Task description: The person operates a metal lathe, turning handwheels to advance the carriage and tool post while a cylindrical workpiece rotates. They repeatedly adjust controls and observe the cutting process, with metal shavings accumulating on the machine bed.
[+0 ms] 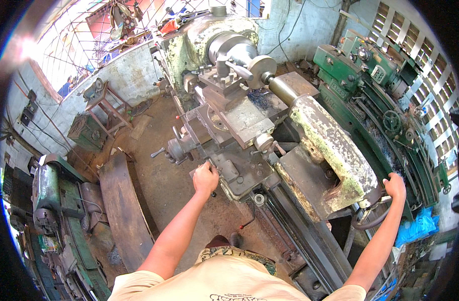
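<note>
Oily concrete floor, left hand [205, 178] gripping steel carriage handle [213, 170], right hand [395, 186] on round tailstock handwheel [372, 215]

Both bare arms stretched forward, left hand [205, 178] fisted with fingers curled, right hand [395, 185] clenched, arms spread wide

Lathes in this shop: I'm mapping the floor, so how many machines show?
3: the worn lathe under both hands, a green lathe at right, a green machine at far left. Others may be hidden.

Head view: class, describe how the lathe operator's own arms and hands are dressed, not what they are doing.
Both forearms are bare, and the left hand and right hand wear no gloves. No watch, ring or bracelet shows. Short cream T-shirt sleeves end at the upper arms.
</note>
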`<state>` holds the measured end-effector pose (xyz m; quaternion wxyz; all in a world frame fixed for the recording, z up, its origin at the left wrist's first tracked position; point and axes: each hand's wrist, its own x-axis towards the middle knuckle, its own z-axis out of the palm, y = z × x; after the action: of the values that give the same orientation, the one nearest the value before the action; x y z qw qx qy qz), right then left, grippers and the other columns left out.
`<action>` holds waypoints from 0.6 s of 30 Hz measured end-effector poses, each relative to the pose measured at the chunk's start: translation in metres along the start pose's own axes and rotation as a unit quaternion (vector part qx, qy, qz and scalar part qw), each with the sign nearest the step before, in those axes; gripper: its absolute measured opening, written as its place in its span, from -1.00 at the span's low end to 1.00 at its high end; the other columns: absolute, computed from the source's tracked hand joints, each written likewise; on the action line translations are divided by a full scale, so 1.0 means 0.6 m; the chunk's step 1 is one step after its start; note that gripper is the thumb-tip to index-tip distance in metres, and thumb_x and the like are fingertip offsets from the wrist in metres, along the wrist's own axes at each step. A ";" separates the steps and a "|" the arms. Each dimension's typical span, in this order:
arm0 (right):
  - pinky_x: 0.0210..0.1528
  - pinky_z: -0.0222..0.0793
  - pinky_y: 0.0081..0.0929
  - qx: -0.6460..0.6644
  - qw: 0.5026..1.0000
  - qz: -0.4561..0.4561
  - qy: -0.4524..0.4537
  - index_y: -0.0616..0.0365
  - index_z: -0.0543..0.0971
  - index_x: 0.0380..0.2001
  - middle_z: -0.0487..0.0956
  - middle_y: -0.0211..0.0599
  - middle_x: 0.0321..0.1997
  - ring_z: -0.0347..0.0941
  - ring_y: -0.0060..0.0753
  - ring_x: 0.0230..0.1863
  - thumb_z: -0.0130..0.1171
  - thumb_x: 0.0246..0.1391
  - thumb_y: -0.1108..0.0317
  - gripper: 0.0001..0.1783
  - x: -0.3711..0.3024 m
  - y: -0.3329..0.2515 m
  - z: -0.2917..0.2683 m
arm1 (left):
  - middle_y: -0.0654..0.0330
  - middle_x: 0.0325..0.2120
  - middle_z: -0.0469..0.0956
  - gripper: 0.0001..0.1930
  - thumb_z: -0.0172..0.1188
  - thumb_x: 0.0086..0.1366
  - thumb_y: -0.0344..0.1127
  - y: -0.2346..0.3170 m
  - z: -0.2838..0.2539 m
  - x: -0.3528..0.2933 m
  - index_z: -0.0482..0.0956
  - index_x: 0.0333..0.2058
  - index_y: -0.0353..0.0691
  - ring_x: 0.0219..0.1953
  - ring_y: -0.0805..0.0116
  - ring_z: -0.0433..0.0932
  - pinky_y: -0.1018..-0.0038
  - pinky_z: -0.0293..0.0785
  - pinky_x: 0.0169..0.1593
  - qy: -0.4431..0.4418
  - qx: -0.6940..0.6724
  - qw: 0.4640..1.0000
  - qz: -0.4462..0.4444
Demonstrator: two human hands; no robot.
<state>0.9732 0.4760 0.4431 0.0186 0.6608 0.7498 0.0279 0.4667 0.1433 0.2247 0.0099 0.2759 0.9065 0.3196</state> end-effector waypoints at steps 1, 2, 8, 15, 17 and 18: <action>0.18 0.39 -0.16 0.002 1.000 0.002 -0.004 0.35 0.57 -0.01 0.55 0.22 0.02 0.48 0.11 0.12 0.32 0.03 0.26 -0.51 0.000 -0.001 -0.001 | -0.12 -0.37 0.60 -0.77 0.11 0.23 -0.23 0.000 0.000 0.000 0.54 -0.42 -0.32 -0.24 -0.16 0.58 0.04 0.51 -0.13 -0.003 0.007 1.000 -0.004; 0.18 0.39 -0.16 0.001 1.000 -0.001 -0.004 0.35 0.57 -0.01 0.55 0.22 0.02 0.48 0.11 0.11 0.32 0.03 0.26 -0.51 0.000 -0.001 -0.001 | -0.13 -0.38 0.60 -0.76 0.11 0.23 -0.23 0.000 0.000 0.000 0.54 -0.42 -0.32 -0.24 -0.15 0.58 0.04 0.51 -0.13 -0.002 0.000 1.000 -0.002; 0.17 0.39 -0.15 0.001 1.000 -0.009 0.000 0.34 0.57 -0.02 0.56 0.22 0.01 0.49 0.11 0.11 0.31 0.03 0.26 -0.52 0.003 0.004 0.002 | -0.16 -0.40 0.58 -0.76 0.11 0.23 -0.22 -0.001 0.001 0.000 0.54 -0.42 -0.32 -0.24 -0.15 0.58 0.05 0.50 -0.13 -0.002 -0.001 1.000 -0.007; 0.17 0.39 -0.15 -0.006 1.000 -0.012 0.004 0.33 0.57 -0.01 0.56 0.21 0.01 0.49 0.10 0.11 0.30 0.03 0.26 -0.52 0.005 0.006 0.005 | -0.17 -0.41 0.58 -0.77 0.11 0.22 -0.24 -0.001 0.002 0.000 0.54 -0.43 -0.31 -0.25 -0.16 0.58 0.06 0.50 -0.14 0.010 -0.009 1.000 0.004; 0.17 0.39 -0.16 -0.003 1.000 -0.005 0.004 0.33 0.57 0.00 0.56 0.21 0.02 0.49 0.10 0.11 0.30 0.03 0.26 -0.51 0.004 0.004 0.004 | -0.17 -0.41 0.58 -0.78 0.11 0.22 -0.24 -0.001 0.001 -0.001 0.54 -0.43 -0.31 -0.26 -0.17 0.58 0.05 0.50 -0.15 0.012 -0.009 1.000 0.006; 0.18 0.39 -0.16 -0.002 1.000 -0.003 0.004 0.33 0.57 0.00 0.56 0.20 0.02 0.49 0.10 0.11 0.30 0.04 0.25 -0.51 0.003 0.004 0.004 | -0.18 -0.41 0.58 -0.78 0.11 0.22 -0.25 0.000 0.001 -0.001 0.54 -0.44 -0.31 -0.27 -0.17 0.58 0.05 0.50 -0.16 0.013 -0.009 1.000 0.008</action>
<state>0.9753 0.4783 0.4408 0.0171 0.6587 0.7515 0.0326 0.4673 0.1433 0.2241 -0.0015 0.2791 0.9012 0.3317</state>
